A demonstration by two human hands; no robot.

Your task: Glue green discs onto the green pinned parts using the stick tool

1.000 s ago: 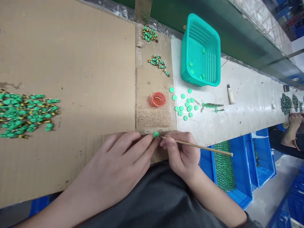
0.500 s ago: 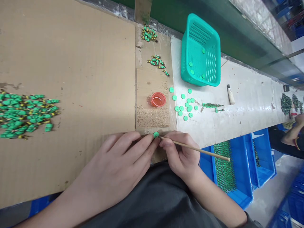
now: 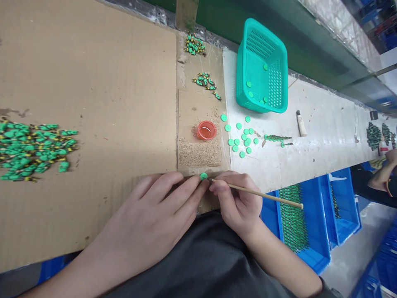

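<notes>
My left hand (image 3: 169, 207) lies at the table's front edge, its fingertips pressed together against a small green disc (image 3: 204, 176). My right hand (image 3: 238, 198) is closed around a thin wooden stick (image 3: 266, 195), whose tip points left near the disc. Its blunt end sticks out to the right, over the blue bins. Beyond the hands, a small red cup (image 3: 206, 130) of liquid stands on a board (image 3: 186, 107) strewn with tiny gold-coloured bits. Several loose green discs (image 3: 247, 142) lie to the right of the cup.
A teal basket (image 3: 282, 82) holds several discs. A tube (image 3: 301, 124) lies right of it. Small green-and-yellow pieces (image 3: 34, 149) are piled at left, with smaller groups (image 3: 194, 44) at the back. Blue bins (image 3: 316, 223) stand below the table at right, near another person's arm (image 3: 383, 176).
My right hand and the stick have shifted slightly to the right, and the stick's tip is a little farther from the disc. My left hand has stayed in place.
</notes>
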